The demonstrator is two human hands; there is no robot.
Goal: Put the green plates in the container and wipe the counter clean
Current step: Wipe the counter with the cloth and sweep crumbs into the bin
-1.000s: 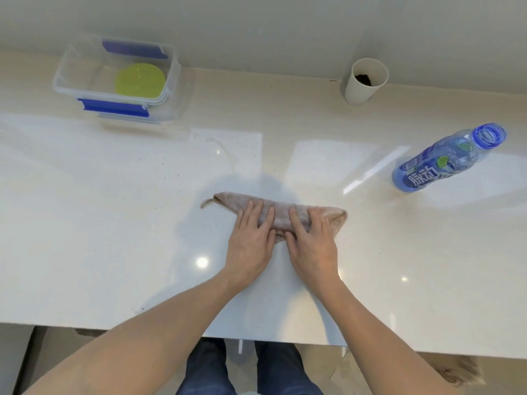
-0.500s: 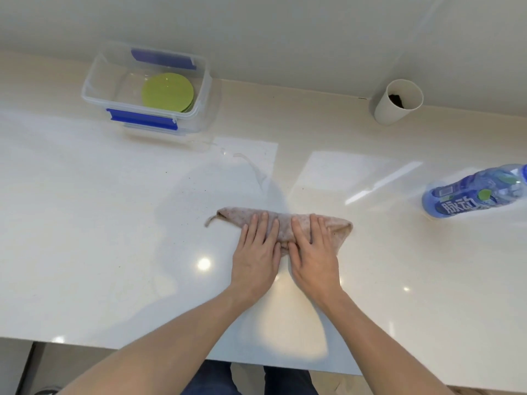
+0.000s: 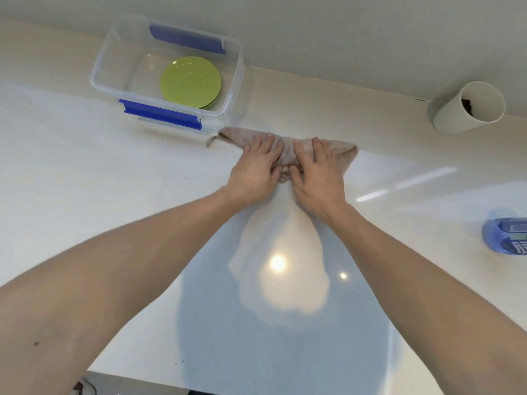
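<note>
Green plates point(image 3: 190, 81) lie stacked inside a clear plastic container point(image 3: 233, 89) with blue clips at the back left of the counter. A folded beige cloth point(image 3: 288, 151) lies on the pale counter point(image 3: 114, 195), its left tip close to the container's front right corner. My left hand point(image 3: 255, 172) and my right hand point(image 3: 318, 173) press flat on the cloth side by side, fingers straight, arms stretched far forward. The middle of the cloth is hidden under my hands.
A white cup point(image 3: 467, 111) with something dark inside stands against the wall at the back right. A blue plastic bottle point(image 3: 506, 236) lies on its side at the right edge of view. The counter's front edge runs along the bottom.
Both hands have pushed the cloth away from me across the counter, from the middle to near the back, beside the container. The camera has leaned forward with them.
</note>
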